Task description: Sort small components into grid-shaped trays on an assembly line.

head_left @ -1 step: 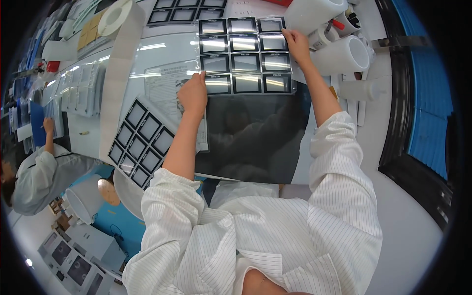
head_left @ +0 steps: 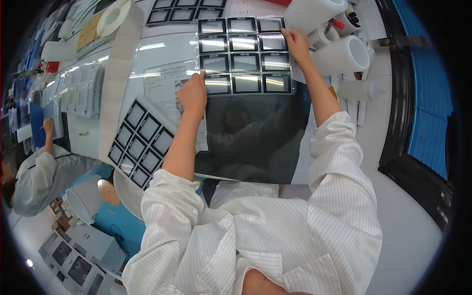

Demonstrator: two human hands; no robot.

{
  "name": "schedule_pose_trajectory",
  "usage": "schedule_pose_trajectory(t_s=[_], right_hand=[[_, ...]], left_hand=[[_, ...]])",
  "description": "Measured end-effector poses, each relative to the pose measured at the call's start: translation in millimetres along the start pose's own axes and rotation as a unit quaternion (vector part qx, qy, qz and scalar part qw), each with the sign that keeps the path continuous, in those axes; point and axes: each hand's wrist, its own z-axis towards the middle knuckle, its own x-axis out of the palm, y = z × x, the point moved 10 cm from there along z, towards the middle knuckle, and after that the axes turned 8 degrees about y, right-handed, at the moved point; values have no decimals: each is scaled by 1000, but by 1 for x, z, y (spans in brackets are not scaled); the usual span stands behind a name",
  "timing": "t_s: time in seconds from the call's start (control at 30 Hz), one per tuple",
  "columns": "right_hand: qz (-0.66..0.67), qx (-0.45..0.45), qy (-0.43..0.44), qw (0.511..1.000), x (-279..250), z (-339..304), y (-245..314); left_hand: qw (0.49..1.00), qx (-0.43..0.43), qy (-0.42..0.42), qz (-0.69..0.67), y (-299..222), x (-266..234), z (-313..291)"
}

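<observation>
A clear plastic sheet [head_left: 245,63] printed with rows of black rectangular frames spans the space between my hands. My left hand [head_left: 193,92] pinches its left edge near the lower corner. At the upper right edge, my right hand [head_left: 296,43] has thumb and fingers closed on the same sheet. Below the sheet lies a glossy black mat [head_left: 250,137], which mirrors dim shapes. Another framed sheet or stack of sheets [head_left: 139,142] rests slanted beside my left forearm, overhanging the table edge. Printed paper [head_left: 169,81] lies near my left hand, partly covered.
White plastic rolls [head_left: 339,55] crowd the right side of the table. Another framed sheet [head_left: 179,14] lies at the far edge. A tape roll [head_left: 114,18] and clear sheet stacks [head_left: 81,91] stand at left. A co-worker's hand [head_left: 48,126] works at far left.
</observation>
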Motion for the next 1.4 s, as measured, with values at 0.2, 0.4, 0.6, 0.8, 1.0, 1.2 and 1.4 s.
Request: schedule_pose_trajectory(t_s=[0.2, 0.4, 0.6, 0.8, 1.0, 1.2, 1.4], right_hand=[[-16, 7, -1, 1000, 4, -3, -3], [-36, 1, -15, 999, -2, -4, 1], [-78, 5, 17, 997, -5, -8, 4], [-60, 0, 13, 998, -2, -9, 2], [-52, 22, 8, 998, -3, -5, -12], [-66, 11, 2, 998, 5, -1, -6], [-136, -39, -5, 990, 5, 3, -10]], left_hand=[[999, 10, -6, 43, -3, 3, -2], [993, 19, -31, 108, -11, 1, -1], [989, 31, -76, 121, -9, -3, -7], [990, 24, -86, 109, -7, -3, -8], [993, 20, -66, 96, -8, 1, -5], [995, 13, -64, 81, 3, 3, -3], [997, 29, -61, 30, 7, 4, -5]])
